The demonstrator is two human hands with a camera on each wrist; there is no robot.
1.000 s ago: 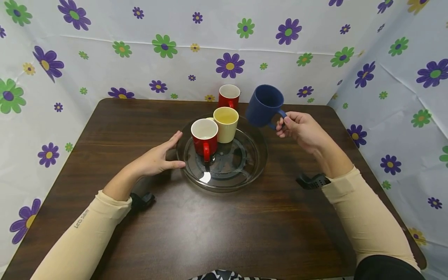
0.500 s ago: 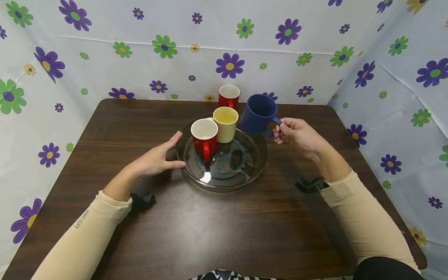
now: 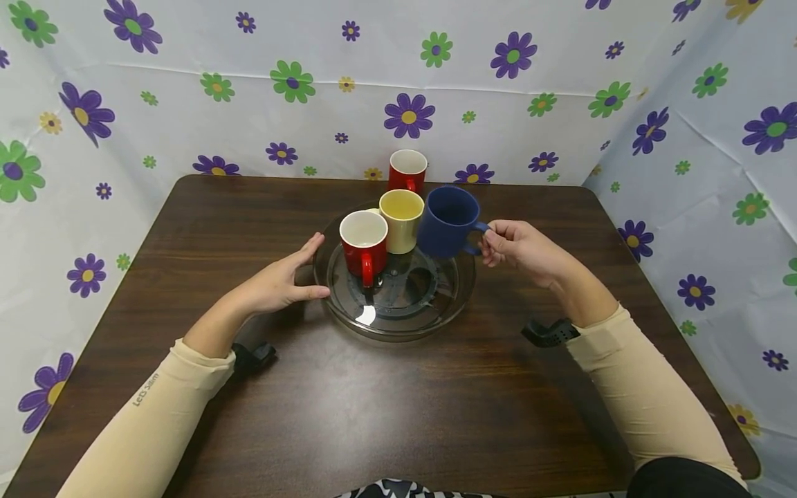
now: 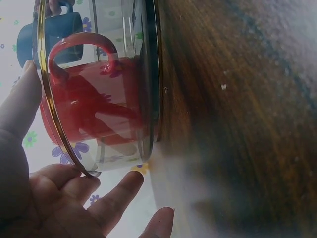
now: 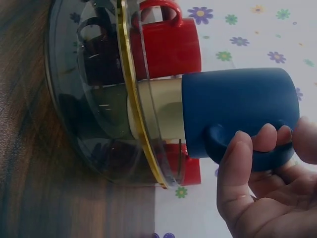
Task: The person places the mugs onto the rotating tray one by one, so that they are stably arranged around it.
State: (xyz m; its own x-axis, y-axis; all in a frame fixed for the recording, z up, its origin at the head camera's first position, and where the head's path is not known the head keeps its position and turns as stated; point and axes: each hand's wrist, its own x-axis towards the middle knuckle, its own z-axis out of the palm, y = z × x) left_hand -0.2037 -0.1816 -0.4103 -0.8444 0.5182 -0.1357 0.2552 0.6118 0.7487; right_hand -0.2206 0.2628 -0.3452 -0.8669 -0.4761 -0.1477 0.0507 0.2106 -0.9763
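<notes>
- Tabletop (image 3: 398, 408): dark brown, wood-grained, far corners rounded; a pale sheen lies across the middle, toward the near edge.
- Walls: white flowered sheet (image 3: 373, 59) behind the far edge and along the left and right edges; blooms purple, green and yellow; creases visible on the back and right.
- Glass dish (image 3: 423, 318): smoky, clear-sided, positioned beyond the tabletop's centre toward the far edge.
- Front red mug (image 3: 353, 261) and yellow mug (image 3: 401, 234): both upright inside the dish, left of its middle.
- Rear red mug (image 3: 398, 181): behind the yellow mug, near the far edge; base hidden.
- Blue mug (image 3: 443, 235): held above the dish's right rear rim, slightly tilted.
- Right hand (image 3: 523, 250): pinching the blue mug's handle.
- Left hand (image 3: 280, 282): thumb and fingers spread at the dish's left rim.
</notes>
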